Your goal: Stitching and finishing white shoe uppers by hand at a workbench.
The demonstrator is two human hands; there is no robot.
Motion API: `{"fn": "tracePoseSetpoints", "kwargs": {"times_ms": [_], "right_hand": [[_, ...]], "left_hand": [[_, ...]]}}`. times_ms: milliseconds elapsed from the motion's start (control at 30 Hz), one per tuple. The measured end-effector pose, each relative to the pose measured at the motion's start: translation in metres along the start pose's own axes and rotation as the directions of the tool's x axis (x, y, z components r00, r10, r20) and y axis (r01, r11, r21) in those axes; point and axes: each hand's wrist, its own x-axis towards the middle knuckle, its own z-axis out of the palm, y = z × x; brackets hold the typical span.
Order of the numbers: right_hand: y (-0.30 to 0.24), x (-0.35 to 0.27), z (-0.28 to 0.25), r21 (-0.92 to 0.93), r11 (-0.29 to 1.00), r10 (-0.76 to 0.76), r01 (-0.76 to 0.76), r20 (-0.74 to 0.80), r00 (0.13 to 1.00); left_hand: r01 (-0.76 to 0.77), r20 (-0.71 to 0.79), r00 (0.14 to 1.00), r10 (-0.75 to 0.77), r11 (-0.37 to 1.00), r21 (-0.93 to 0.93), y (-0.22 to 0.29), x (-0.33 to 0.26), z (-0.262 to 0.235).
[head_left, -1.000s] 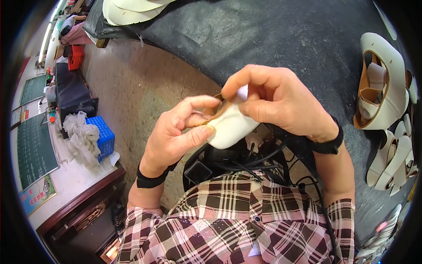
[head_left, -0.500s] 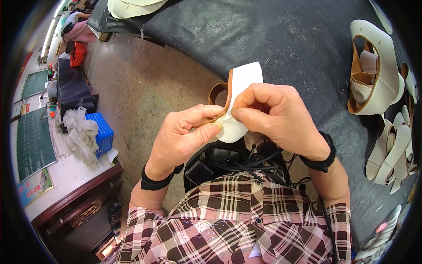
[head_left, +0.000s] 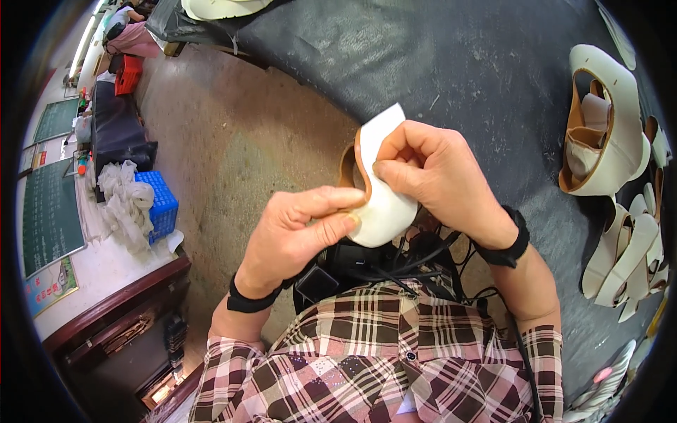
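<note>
A white shoe upper with a tan lining and edge is held up in front of my body, over the near edge of the black table. My left hand pinches its lower left edge between thumb and fingers. My right hand is closed at the upper's right side, its thumb and forefinger pressed against the white face; whether a small thing is in that pinch cannot be made out. A tan loop of the upper shows behind, left of the white part.
On the black table, white shoe uppers are stacked at the right, with loose white strap pieces nearer. At the left stand a blue basket, a whitish cloth heap and a red crate. Another person sits far left.
The shoe upper has tilted and bulges out more at its lower end. My left fingers now lie straighter along its edge, and my right hand has shifted slightly left.
</note>
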Motion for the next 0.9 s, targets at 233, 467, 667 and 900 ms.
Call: {"fn": "tracePoseSetpoints", "kwargs": {"times_ms": [233,467,667,900], "right_hand": [[-0.043,0.023,-0.016,-0.003,0.940,-0.334,0.341,0.195,0.922],[-0.060,0.061,-0.033,0.100,0.957,-0.275,0.271,0.601,0.751],[-0.142,0.081,-0.080,-0.198,0.795,-0.413,0.573,0.516,0.750],[-0.117,0.126,-0.163,-0.660,0.725,-0.371,0.196,-0.136,0.919]], "left_hand": [[0.063,0.009,0.998,-0.063,0.998,-0.007,0.025,0.008,-0.021],[-0.065,0.315,0.942,0.118,0.983,-0.173,0.040,0.032,-0.050],[-0.720,0.516,0.693,0.503,0.505,0.475,0.086,0.090,-0.073],[-0.588,0.583,0.443,0.681,-0.270,0.762,0.113,0.256,-0.032]]}}
